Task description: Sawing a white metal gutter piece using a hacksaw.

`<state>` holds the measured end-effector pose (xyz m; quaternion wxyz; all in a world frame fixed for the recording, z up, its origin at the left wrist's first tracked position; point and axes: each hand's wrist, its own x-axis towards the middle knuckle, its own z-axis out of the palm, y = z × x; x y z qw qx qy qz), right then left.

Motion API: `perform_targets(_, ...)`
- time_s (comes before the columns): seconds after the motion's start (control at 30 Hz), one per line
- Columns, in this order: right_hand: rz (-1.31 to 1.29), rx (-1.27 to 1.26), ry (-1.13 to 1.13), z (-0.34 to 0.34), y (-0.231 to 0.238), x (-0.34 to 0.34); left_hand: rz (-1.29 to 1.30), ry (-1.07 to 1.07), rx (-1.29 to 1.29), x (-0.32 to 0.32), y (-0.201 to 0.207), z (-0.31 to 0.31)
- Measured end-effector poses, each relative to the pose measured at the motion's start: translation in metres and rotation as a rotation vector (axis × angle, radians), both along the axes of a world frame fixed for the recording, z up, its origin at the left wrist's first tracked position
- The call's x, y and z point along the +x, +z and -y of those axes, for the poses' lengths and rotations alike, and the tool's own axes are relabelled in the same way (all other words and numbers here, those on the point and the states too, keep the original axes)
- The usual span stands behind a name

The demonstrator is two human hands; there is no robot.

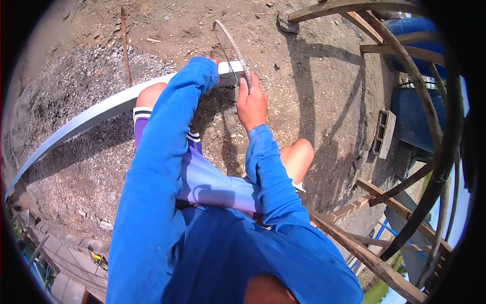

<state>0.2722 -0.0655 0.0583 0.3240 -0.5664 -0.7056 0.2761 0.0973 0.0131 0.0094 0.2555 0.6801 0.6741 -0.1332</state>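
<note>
Two hands (252, 105), one hacksaw (235, 45), one bar (104, 107) show.

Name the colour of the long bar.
The long bar is pale silvery grey, best in the head view.

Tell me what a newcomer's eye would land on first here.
Most likely the long, pale grey bar, sweeping from the left edge to the upper centre, where a thin handsaw with a curved frame crosses its end, gripped in the person's bare right hand. The bright blue long-sleeved shirt filling the lower middle competes with it. Rough brown wooden poles crowd the right side.
</note>
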Motion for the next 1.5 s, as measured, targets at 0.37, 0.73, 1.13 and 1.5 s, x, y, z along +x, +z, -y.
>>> perform_targets(0.37, -0.071, -0.259, 0.003, 0.1, 0.067, 0.071, 0.022, 0.002, -0.014, -0.016, -0.001, 0.001)
perform_targets(0.73, -0.076, -0.174, 0.059, 0.101, 0.068, 0.072, 0.016, 0.013, -0.052, -0.019, -0.006, 0.002)
perform_targets(1.13, -0.084, -0.235, 0.055, 0.072, 0.051, 0.049, 0.007, 0.024, -0.075, -0.023, -0.01, 0.007)
perform_targets(1.5, -0.029, -0.151, 0.066, 0.019, 0.025, 0.003, 0.028, 0.064, -0.038, -0.018, 0.002, 0.007)
